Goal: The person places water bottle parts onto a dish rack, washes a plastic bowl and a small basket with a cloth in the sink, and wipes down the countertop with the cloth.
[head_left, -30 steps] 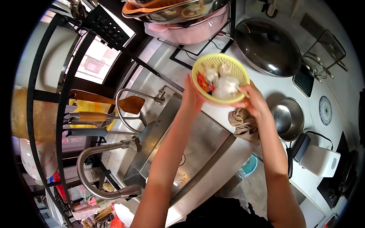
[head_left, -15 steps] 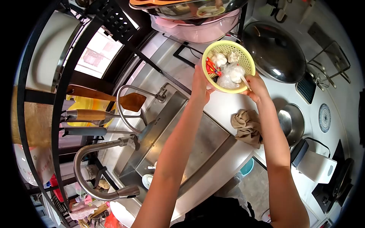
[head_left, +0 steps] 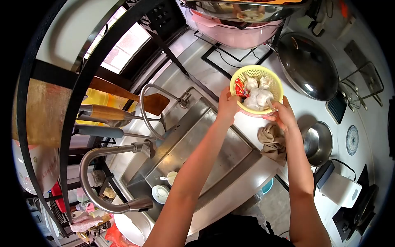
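Observation:
A round yellow plastic colander (head_left: 276, 78) is held between both my hands above the counter, tilted toward me. Inside it are garlic bulbs (head_left: 252, 84), a clear plastic bag (head_left: 257, 100) with something white in it, and small red packets (head_left: 240, 87). My left hand (head_left: 228, 108) is closed on the left side of the rim. My right hand (head_left: 284, 116) grips the lower right side, its thumb over the edge. A pinkish layer shows beneath the colander's lower edge. Just below my right hand lies a crumpled brown cloth (head_left: 272, 142).
A steel sink (head_left: 193, 150) with a curved faucet (head_left: 88, 177) and small dishes (head_left: 160, 193) is at left. A lidded black wok (head_left: 308, 66) and a steel pot (head_left: 319, 144) stand at right. Behind are pink basins (head_left: 234, 35). A black rack (head_left: 68, 136) borders the left.
The colander and both hands appear lower and further right in view. The surroundings have shifted too, as my head view moved. Both hands keep their hold.

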Action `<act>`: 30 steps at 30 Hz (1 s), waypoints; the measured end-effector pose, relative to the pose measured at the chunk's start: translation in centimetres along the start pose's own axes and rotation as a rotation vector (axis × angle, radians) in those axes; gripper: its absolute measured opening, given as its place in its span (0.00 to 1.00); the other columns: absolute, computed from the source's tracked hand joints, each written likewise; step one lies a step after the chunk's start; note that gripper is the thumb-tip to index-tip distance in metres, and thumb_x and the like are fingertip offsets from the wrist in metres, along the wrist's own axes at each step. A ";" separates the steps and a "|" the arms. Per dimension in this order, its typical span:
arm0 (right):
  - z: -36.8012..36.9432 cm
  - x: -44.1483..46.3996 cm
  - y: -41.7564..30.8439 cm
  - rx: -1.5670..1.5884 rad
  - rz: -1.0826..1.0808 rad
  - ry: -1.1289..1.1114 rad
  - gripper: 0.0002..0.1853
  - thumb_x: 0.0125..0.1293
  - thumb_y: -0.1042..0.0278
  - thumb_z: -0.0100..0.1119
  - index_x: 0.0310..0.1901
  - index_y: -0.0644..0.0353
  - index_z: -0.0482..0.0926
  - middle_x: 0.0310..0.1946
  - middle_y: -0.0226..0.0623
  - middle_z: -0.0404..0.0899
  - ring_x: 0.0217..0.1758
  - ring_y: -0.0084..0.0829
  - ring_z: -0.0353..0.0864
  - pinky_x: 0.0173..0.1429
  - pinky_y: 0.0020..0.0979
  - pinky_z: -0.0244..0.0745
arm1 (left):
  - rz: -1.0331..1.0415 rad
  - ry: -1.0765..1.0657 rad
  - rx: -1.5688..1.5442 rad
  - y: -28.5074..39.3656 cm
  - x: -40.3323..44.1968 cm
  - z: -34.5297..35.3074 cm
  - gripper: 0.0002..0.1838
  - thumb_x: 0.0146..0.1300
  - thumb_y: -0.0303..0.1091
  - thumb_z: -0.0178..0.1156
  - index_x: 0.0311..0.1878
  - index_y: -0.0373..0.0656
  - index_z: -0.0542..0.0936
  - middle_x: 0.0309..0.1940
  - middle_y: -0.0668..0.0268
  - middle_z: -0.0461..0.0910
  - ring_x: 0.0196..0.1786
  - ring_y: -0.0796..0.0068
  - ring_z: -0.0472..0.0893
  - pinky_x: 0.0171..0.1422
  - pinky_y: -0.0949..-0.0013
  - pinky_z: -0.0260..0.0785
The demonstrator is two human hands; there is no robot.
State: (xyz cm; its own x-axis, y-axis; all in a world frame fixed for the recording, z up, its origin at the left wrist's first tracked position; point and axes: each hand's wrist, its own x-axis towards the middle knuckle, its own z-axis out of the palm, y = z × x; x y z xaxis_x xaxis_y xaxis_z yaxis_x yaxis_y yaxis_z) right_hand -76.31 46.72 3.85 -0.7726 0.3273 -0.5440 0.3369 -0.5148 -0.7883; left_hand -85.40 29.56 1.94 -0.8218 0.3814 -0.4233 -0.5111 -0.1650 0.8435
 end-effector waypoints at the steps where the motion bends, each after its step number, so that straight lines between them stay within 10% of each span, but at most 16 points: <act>1: 0.5 0.0 -0.4 0.003 -0.058 0.015 0.33 0.60 0.76 0.46 0.66 0.61 0.45 0.53 0.55 0.65 0.40 0.45 0.80 0.31 0.36 0.85 | 0.000 0.002 0.001 0.3 0.2 0.0 0.35 0.59 0.33 0.57 0.67 0.44 0.52 0.56 0.58 0.65 0.49 0.68 0.74 0.38 0.68 0.72; 3: 1.2 0.7 -1.6 -0.033 -0.134 -0.007 0.31 0.60 0.77 0.43 0.65 0.63 0.46 0.51 0.55 0.66 0.37 0.45 0.81 0.28 0.32 0.85 | 0.078 0.105 -0.027 1.3 0.5 0.0 0.36 0.56 0.31 0.57 0.66 0.46 0.51 0.53 0.60 0.68 0.52 0.65 0.72 0.53 0.53 0.67; 11: 6.6 12.7 -6.3 0.040 -0.099 -0.058 0.27 0.55 0.80 0.48 0.58 0.65 0.57 0.49 0.51 0.66 0.45 0.52 0.76 0.38 0.51 0.82 | 0.389 0.214 -0.197 2.7 -5.3 -0.4 0.31 0.60 0.27 0.53 0.66 0.45 0.53 0.57 0.59 0.62 0.59 0.67 0.66 0.63 0.54 0.60; 16: 7.4 15.4 -4.3 0.232 -0.255 0.046 0.46 0.55 0.65 0.62 0.69 0.61 0.43 0.60 0.53 0.61 0.52 0.43 0.73 0.55 0.46 0.69 | 0.253 0.123 -0.014 -5.3 -15.2 -3.3 0.26 0.60 0.21 0.49 0.62 0.43 0.59 0.58 0.60 0.63 0.57 0.64 0.69 0.58 0.59 0.66; 19: 2.3 7.4 -0.5 -0.873 -0.685 -0.152 0.39 0.55 0.43 0.57 0.64 0.56 0.59 0.63 0.53 0.58 0.64 0.53 0.59 0.62 0.48 0.61 | 0.113 0.086 0.113 -8.8 -21.3 -6.2 0.25 0.58 0.19 0.49 0.60 0.42 0.61 0.57 0.60 0.65 0.54 0.63 0.72 0.54 0.62 0.70; 22: -2.2 -5.6 6.7 -1.752 -0.502 0.118 0.36 0.48 0.56 0.66 0.62 0.36 0.65 0.67 0.45 0.53 0.64 0.58 0.55 0.55 0.65 0.59 | 0.002 0.082 0.145 -11.1 -26.0 -9.4 0.23 0.58 0.19 0.50 0.59 0.41 0.62 0.56 0.60 0.66 0.52 0.64 0.74 0.52 0.64 0.71; 28: -5.8 -3.5 8.9 -1.150 -0.781 0.155 0.30 0.48 0.83 0.55 0.58 0.59 0.67 0.57 0.47 0.68 0.50 0.57 0.69 0.58 0.49 0.63 | -0.154 0.156 0.118 -12.0 -29.5 -11.2 0.18 0.59 0.21 0.50 0.54 0.38 0.67 0.53 0.61 0.70 0.48 0.68 0.77 0.51 0.68 0.70; 30: -1.8 -0.1 5.8 -1.065 -0.900 0.629 0.22 0.57 0.76 0.51 0.55 0.59 0.69 0.57 0.47 0.67 0.54 0.58 0.65 0.58 0.48 0.61 | -0.134 0.181 0.054 -11.3 -29.4 -10.5 0.16 0.60 0.20 0.50 0.53 0.38 0.68 0.50 0.61 0.71 0.46 0.70 0.77 0.52 0.69 0.70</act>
State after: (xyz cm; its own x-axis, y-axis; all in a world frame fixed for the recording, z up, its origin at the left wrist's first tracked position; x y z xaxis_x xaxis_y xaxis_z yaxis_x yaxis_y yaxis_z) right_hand -73.29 45.16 -1.18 -0.6717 0.6239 0.3995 0.3257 0.7330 -0.5972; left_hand -58.14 10.64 1.39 -0.7820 0.2260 -0.5809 -0.6082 -0.0730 0.7904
